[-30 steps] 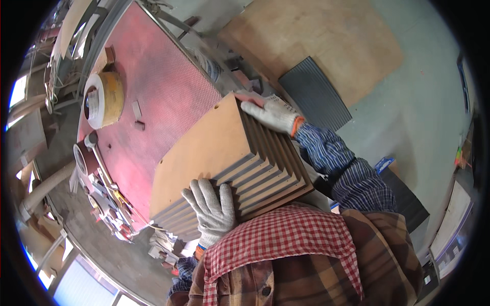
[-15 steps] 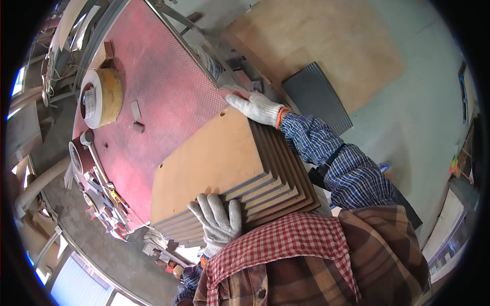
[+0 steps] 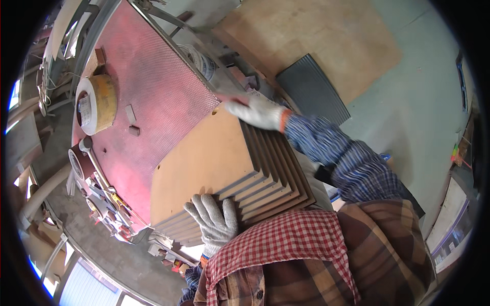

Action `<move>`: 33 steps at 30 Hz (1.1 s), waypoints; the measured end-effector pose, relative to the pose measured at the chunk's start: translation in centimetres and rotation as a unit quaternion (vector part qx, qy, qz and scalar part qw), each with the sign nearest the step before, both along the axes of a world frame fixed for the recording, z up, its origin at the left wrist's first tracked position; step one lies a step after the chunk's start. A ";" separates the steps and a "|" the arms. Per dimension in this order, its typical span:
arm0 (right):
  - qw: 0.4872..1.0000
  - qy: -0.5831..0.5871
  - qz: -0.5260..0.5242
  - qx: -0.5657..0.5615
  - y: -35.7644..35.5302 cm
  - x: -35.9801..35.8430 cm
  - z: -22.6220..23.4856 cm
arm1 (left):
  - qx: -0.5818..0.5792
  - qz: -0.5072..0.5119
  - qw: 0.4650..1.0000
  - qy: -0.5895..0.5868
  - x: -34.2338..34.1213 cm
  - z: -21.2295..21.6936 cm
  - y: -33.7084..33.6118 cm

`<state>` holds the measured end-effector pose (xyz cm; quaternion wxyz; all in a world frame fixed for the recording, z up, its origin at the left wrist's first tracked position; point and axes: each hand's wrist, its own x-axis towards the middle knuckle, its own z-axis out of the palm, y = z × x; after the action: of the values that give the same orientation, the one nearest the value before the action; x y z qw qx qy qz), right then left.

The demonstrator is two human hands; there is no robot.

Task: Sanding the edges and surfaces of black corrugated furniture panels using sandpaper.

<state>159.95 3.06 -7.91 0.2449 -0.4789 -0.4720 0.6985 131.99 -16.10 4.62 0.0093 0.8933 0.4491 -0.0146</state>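
A stack of several tan panels (image 3: pixel 204 153) with dark edges lies on the near end of a red textured worktop. The panels are fanned like steps, and small holes show near the top one's edges. My left hand (image 3: pixel 213 220), in a grey-white knit glove, rests against the stack's near side, with fingers apart and tips on the top panel's edge. My right hand (image 3: pixel 259 113), gloved with an orange cuff, is at the far right corner. It is smeared by motion, its fingers look stretched out, and nothing shows in it.
On the red worktop (image 3: pixel 148 66) stand a large roll of yellow tape (image 3: pixel 104 104), a hammer (image 3: pixel 94 155) and several hand tools along the left edge. Two small dark pieces lie mid-surface. A ribbed dark panel (image 3: pixel 314 86) and a brown sheet (image 3: pixel 326 41) lie on the floor beyond.
The worktop and stack have shifted slightly left in view. My right hand stays by the far corner but is now blurred with motion and tilted a little differently. My left hand keeps its place on the stack.
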 end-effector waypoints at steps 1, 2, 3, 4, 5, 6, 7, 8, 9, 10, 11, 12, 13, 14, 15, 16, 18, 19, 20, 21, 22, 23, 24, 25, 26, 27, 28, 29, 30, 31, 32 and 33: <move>0.990 -0.096 0.028 -0.103 0.9 -0.3 -0.8 | -0.006 0.001 1.000 0.021 0.0 0.1 -0.1; 0.996 -0.069 0.007 -0.056 0.7 -0.4 -1.1 | -0.009 0.005 1.000 0.027 0.0 0.2 -0.2; 0.999 -0.044 -0.015 -0.010 -0.5 0.0 -0.7 | -0.019 0.015 0.999 0.030 0.0 0.2 -0.2; 0.999 -0.028 -0.028 0.028 -2.4 0.5 0.4 | -0.027 0.020 0.999 0.030 0.0 0.3 -0.3; 0.991 -0.045 -0.054 0.112 -4.4 0.6 1.9 | -0.041 0.025 0.998 0.031 0.0 0.3 -0.3; 0.994 0.009 -0.065 0.087 -7.6 1.5 4.0 | -0.056 0.034 0.997 0.033 0.0 0.3 -0.3; 0.985 -0.097 -0.027 0.142 -10.1 2.3 5.9 | -0.073 0.048 0.995 0.045 0.0 0.3 -0.2; 0.982 -0.073 -0.022 0.174 -12.0 3.0 7.4 | -0.052 0.020 0.998 0.035 -0.1 0.2 -0.1; 0.984 -0.067 -0.013 0.162 -12.8 3.1 8.1 | -0.033 -0.005 0.999 0.034 -0.1 0.2 0.0; 0.984 -0.068 -0.028 0.163 -12.7 3.3 8.1 | -0.023 -0.018 0.999 0.028 -0.1 0.2 0.2; 0.980 -0.067 -0.036 0.184 -11.9 3.2 7.8 | -0.012 -0.030 0.999 0.021 -0.1 0.2 0.3; 0.985 -0.065 -0.042 0.157 -9.8 2.6 6.3 | -0.018 -0.021 0.999 0.022 -0.1 0.2 0.3; 0.983 -0.046 -0.060 0.165 -7.3 1.9 4.4 | -0.023 -0.012 0.999 0.026 0.0 0.3 0.3; 0.992 -0.053 -0.069 0.090 -4.5 1.0 2.4 | -0.028 -0.002 0.999 0.030 0.0 0.4 0.2; 0.996 -0.061 -0.069 0.007 -2.1 0.2 0.7 | -0.037 0.003 0.999 0.027 0.0 0.5 0.1; 0.995 -0.031 -0.079 -0.045 0.0 -0.4 -0.6 | -0.047 0.008 0.999 0.022 0.0 0.6 0.0; 0.992 -0.072 -0.044 -0.098 0.5 -0.7 -0.8 | -0.050 0.018 0.998 0.025 -0.1 0.5 -0.1; 0.988 -0.132 -0.015 -0.077 -0.9 -0.2 0.0 | -0.031 -0.005 0.999 0.017 -0.2 0.5 -0.1; 0.981 -0.185 0.021 -0.054 -2.9 0.3 1.6 | -0.027 -0.014 0.999 0.020 -0.3 0.3 -0.1; 0.981 -0.018 -0.119 0.151 -5.3 -0.1 3.5 | -0.023 -0.019 0.999 0.015 -0.5 0.1 -0.1; 0.988 -0.011 -0.061 0.140 -8.8 1.6 5.6 | -0.020 -0.023 0.999 0.027 -0.6 -0.1 -0.1; 0.976 -0.039 -0.011 0.216 -11.6 3.0 7.5 | -0.014 -0.025 0.999 0.031 -0.7 -0.4 0.0; 0.971 0.018 -0.011 0.240 -14.4 3.8 9.0 | -0.010 -0.025 0.999 0.041 -0.8 -0.5 0.1; 0.971 0.048 -0.004 0.235 -16.0 4.6 10.0 | -0.012 -0.024 0.999 0.037 -0.8 -0.5 0.1; 0.975 0.075 -0.006 0.211 -16.8 4.9 10.2 | -0.015 -0.025 0.999 0.037 -0.7 -0.5 0.1; 0.977 0.084 0.003 0.197 -16.5 5.2 10.0 | -0.017 -0.028 0.999 0.038 -0.6 -0.3 0.2; 0.971 0.087 -0.019 0.223 -15.3 4.9 9.0 | -0.031 -0.015 0.999 0.036 -0.4 -0.1 0.2; 0.964 0.083 -0.031 0.252 -13.6 4.2 8.0 | -0.043 0.000 0.998 0.037 -0.2 0.1 0.2; 0.962 -0.020 0.015 0.272 -11.6 4.0 7.0 | -0.071 0.025 0.996 0.054 0.0 0.4 0.1; 0.972 -0.055 0.018 0.229 -9.4 3.1 5.7 | -0.061 0.016 0.997 0.034 0.2 0.7 0.1; 0.990 0.003 0.001 0.139 -7.2 2.1 4.8 | -0.062 0.018 0.998 0.025 0.3 0.9 0.1; 0.996 0.019 -0.020 0.083 -6.6 1.6 4.4 | -0.064 0.018 0.998 0.016 0.5 1.0 0.1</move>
<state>161.51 -3.52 -3.53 0.3062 -0.4530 -0.5139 0.6610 132.45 -15.96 5.61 0.0599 0.8823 0.4634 -0.0572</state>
